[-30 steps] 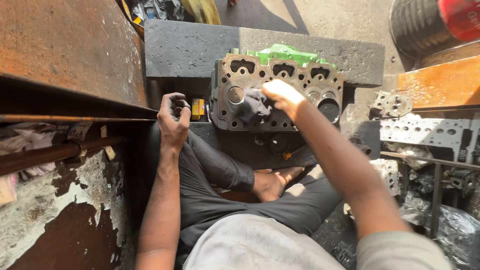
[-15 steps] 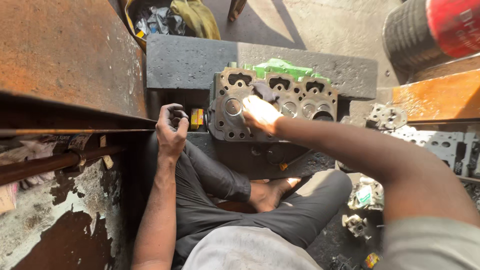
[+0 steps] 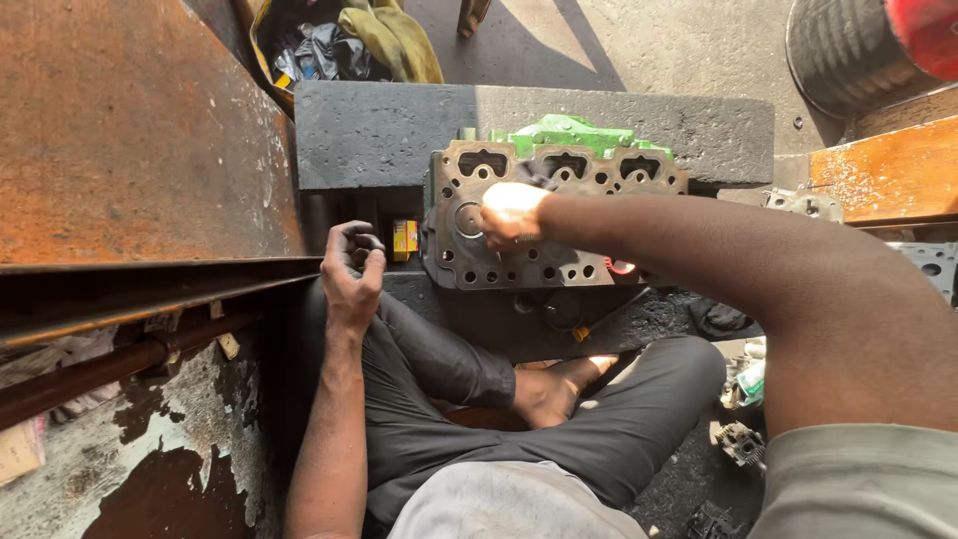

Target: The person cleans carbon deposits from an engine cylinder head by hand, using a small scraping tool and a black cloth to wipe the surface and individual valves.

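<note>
A grey metal cylinder head (image 3: 544,268) with round valve seats and bolt holes leans upright against a dark block (image 3: 399,130), green paint on its top. My right hand (image 3: 511,215) presses a dark cloth (image 3: 537,178) against its left face. My left hand (image 3: 351,268) is curled into a loose fist beside the head's left edge, near a small yellow box (image 3: 404,238); whether it holds anything is hidden. I sit cross-legged in dark trousers, bare foot (image 3: 547,391) below the head.
A large rusty metal sheet (image 3: 130,130) and a rusty bar (image 3: 110,364) stand at the left. A yellow tub of rags (image 3: 339,45) sits at the back. An orange beam (image 3: 883,170), a black drum (image 3: 848,50) and loose metal parts (image 3: 743,439) lie to the right.
My right hand with the cloth has slid leftward across the cylinder head's face. My left hand has stayed where it was.
</note>
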